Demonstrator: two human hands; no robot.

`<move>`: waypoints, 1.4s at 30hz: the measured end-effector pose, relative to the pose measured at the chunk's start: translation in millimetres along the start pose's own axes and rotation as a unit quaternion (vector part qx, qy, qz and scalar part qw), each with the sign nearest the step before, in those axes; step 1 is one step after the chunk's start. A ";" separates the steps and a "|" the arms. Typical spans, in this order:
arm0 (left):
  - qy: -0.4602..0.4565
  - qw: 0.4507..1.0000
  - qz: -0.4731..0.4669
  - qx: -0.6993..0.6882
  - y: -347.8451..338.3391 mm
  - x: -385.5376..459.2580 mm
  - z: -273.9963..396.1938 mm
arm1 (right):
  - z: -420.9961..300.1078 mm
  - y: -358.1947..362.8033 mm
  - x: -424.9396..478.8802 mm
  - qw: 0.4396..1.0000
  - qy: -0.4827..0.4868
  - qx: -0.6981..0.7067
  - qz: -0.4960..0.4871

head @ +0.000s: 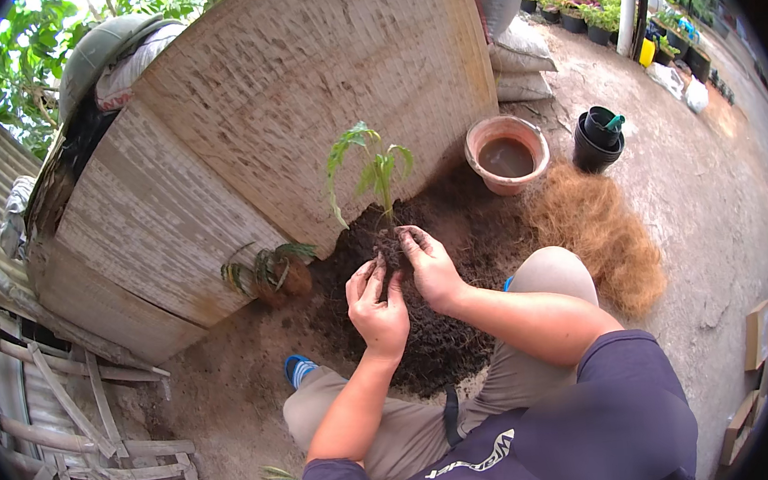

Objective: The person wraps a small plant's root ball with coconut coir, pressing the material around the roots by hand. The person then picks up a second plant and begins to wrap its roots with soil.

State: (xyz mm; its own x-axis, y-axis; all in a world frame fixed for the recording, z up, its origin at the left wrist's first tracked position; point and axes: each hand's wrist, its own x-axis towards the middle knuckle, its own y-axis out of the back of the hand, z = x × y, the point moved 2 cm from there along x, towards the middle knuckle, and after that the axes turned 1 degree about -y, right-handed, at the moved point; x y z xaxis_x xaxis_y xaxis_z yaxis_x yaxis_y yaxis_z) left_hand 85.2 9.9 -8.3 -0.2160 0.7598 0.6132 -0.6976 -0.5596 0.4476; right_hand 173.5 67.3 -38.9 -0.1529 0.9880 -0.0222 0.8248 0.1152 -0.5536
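Note:
A leafy green seedling [382,169] stands upright between my hands, its dark root ball [391,247] at their fingertips. My left hand [377,301] touches the lower left of the root ball with bent, soil-stained fingers. From the right, my right hand [429,260] pinches the top of the root ball near the stem base, thumb and fingers close together. Beneath both hands lies a heap of dark soil [433,344] with fine roots in it. Left of the heap, another small plant with a brown fibrous root ball [292,279] leans by the board.
A worn corrugated board [317,76] rises behind the soil. To the right are a clay-coloured bucket of brown water [507,156], stacked black pots [597,142] and a pile of brown fibre [597,237]. Wooden slats [65,400] stand at lower left; filled sacks [522,60] lie beyond the board.

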 end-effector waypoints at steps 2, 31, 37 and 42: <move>-0.009 1.000 0.003 0.005 -0.8 -1.6 0.0 | 0.8 -1.2 1.0 0.997 -0.022 0.080 0.004; -0.053 0.994 -0.026 0.092 -0.2 -7.8 14.6 | -35.1 -10.9 5.5 0.992 -0.112 -0.008 0.057; -0.056 0.989 -0.045 0.129 1.2 -6.8 17.3 | -27.3 1.4 15.2 0.994 -0.084 -0.013 0.072; -0.053 0.991 -0.041 0.118 0.3 -6.5 15.2 | -30.3 0.5 13.2 0.994 -0.092 -0.028 0.057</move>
State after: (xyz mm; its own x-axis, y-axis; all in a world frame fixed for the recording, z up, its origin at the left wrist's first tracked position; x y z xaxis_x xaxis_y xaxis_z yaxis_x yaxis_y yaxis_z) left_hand 96.8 -0.3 -2.3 -0.0826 0.7738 0.6280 -0.5287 -0.5682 0.6305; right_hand 188.4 83.5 -14.3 -0.1483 0.9602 -0.2366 0.8707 0.0134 -0.4916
